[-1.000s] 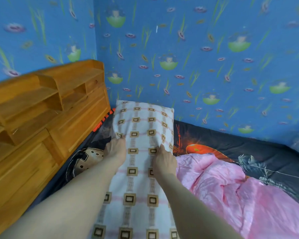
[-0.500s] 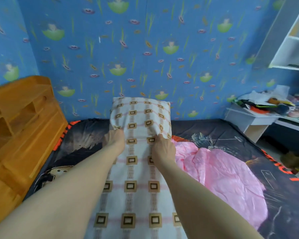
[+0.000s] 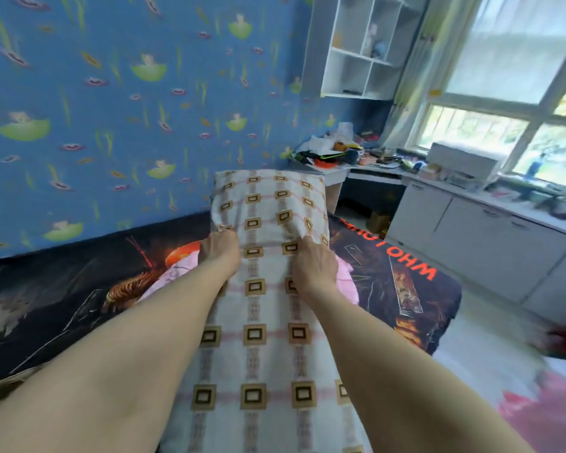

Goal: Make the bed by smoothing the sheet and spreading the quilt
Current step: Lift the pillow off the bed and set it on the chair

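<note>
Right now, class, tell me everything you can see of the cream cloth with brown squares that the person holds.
The cream cloth is a soft woven-looking textile printed with rows of brown-framed squares joined by pink and tan stripes. It runs as a long band from the view's bottom edge away from the person, its far end raised and puckered where the left hand and right hand grip it side by side. It passes over the pink bedding and the dark printed sheet.
</note>
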Tool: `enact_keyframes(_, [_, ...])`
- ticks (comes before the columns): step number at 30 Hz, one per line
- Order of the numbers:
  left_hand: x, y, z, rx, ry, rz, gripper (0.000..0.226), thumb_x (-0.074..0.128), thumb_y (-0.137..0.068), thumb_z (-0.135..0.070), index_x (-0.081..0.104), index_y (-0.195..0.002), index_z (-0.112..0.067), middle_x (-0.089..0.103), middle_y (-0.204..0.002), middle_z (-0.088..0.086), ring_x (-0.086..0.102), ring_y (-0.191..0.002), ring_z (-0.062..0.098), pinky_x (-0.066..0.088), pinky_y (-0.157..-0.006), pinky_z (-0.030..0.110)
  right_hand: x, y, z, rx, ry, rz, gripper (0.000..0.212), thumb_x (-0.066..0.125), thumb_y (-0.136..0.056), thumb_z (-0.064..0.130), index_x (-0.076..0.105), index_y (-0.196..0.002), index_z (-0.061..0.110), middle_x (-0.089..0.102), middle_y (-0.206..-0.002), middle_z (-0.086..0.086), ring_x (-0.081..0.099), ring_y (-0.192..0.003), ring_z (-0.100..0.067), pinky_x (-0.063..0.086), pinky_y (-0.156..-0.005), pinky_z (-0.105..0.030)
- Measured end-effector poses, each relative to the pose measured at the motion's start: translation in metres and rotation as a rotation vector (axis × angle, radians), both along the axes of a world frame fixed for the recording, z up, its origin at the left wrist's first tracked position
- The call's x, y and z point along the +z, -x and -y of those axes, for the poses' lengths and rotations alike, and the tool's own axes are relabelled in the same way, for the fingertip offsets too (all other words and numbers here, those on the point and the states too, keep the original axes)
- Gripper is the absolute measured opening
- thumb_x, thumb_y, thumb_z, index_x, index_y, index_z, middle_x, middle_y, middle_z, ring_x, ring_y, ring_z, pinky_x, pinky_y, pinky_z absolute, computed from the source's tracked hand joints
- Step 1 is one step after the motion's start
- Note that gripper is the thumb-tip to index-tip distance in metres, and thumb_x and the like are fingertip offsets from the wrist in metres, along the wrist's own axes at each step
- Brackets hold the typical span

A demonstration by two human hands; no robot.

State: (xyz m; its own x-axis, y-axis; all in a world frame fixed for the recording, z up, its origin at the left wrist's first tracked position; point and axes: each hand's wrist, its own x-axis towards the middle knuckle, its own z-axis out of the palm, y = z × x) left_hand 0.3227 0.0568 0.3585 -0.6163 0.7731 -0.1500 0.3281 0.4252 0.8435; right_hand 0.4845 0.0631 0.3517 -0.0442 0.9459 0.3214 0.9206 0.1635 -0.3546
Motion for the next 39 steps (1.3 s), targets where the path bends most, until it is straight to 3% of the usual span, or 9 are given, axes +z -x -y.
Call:
enact_keyframes(4, [0.007,-0.070,-0.014,-0.151,-0.003,-0.033,0.042,0.034,-0.099,-0.022,0.055,-0.128,0.000,0.051,-0.134,0.025,0.050,-0.120,0.041,0.039,-0.092,0.038,0.004,-0.069,0.005,-0.140,-0.003,0.014,0.034,0.029,-0.093,0.005,0.052,-0.119,0.009,0.064,-0.110,-0.018,0.059,-0.102,-0.038,0.044,-0.082,-0.042])
enact_keyframes(7, [0.012,-0.122,-0.023,-0.330,0.018,-0.161,0.043,0.029,-0.101,-0.017,0.049,-0.131,0.005,0.046,-0.138,0.027,0.045,-0.125,0.040,0.037,-0.100,0.042,0.005,-0.119,0.007,-0.238,-0.032,0.043,0.038,0.030,-0.091,0.003,0.050,-0.123,0.009,0.065,-0.108,-0.018,0.061,-0.099,-0.037,0.045,-0.076,-0.040])
enact_keyframes(12, [0.009,-0.218,-0.037,-0.573,0.000,-0.411,0.038,0.030,-0.101,-0.013,0.056,-0.124,0.001,0.057,-0.125,0.022,0.053,-0.114,0.038,0.041,-0.085,0.039,0.007,-0.212,0.016,-0.383,-0.030,0.057,0.042,0.032,-0.091,0.000,0.046,-0.130,0.006,0.063,-0.113,-0.020,0.060,-0.103,-0.039,0.047,-0.081,-0.041])
enact_keyframes(15, [0.012,-0.278,-0.040,-0.672,-0.020,-0.486,0.036,0.034,-0.099,-0.009,0.057,-0.125,0.001,0.055,-0.128,0.025,0.052,-0.116,0.041,0.044,-0.090,0.041,0.005,-0.270,0.018,-0.476,-0.009,0.058,0.041,0.034,-0.089,-0.002,0.049,-0.126,0.005,0.062,-0.114,-0.018,0.059,-0.103,-0.038,0.047,-0.079,-0.039])
enact_keyframes(21, [0.021,-0.390,-0.040,-0.830,-0.069,-0.480,0.033,0.041,-0.098,-0.007,0.055,-0.126,0.004,0.051,-0.133,0.028,0.047,-0.123,0.043,0.040,-0.098,0.044,0.004,-0.376,0.025,-0.633,-0.016,0.109,0.033,0.032,-0.090,0.000,0.057,-0.112,0.006,0.065,-0.108,-0.017,0.063,-0.096,-0.035,0.048,-0.073,-0.037])
enact_keyframes(34, [-0.005,-0.588,-0.030,-1.121,-0.115,-0.497,0.032,0.042,-0.091,-0.007,0.063,-0.115,-0.004,0.057,-0.125,0.024,0.053,-0.116,0.042,0.044,-0.089,0.041,-0.015,-0.545,0.088,-0.932,0.015,0.084,0.032,0.029,-0.095,0.004,0.058,-0.109,0.006,0.066,-0.107,-0.016,0.063,-0.098,-0.034,0.047,-0.073,-0.037])
enact_keyframes(39, [-0.022,-0.665,-0.012,-1.288,-0.128,-0.532,0.031,0.041,-0.090,-0.001,0.063,-0.111,-0.006,0.057,-0.120,0.020,0.054,-0.110,0.038,0.039,-0.078,0.034,-0.028,-0.602,0.124,-1.097,0.062,0.046,0.034,0.028,-0.097,0.006,0.059,-0.111,0.007,0.066,-0.109,-0.016,0.062,-0.102,-0.033,0.046,-0.076,-0.036])
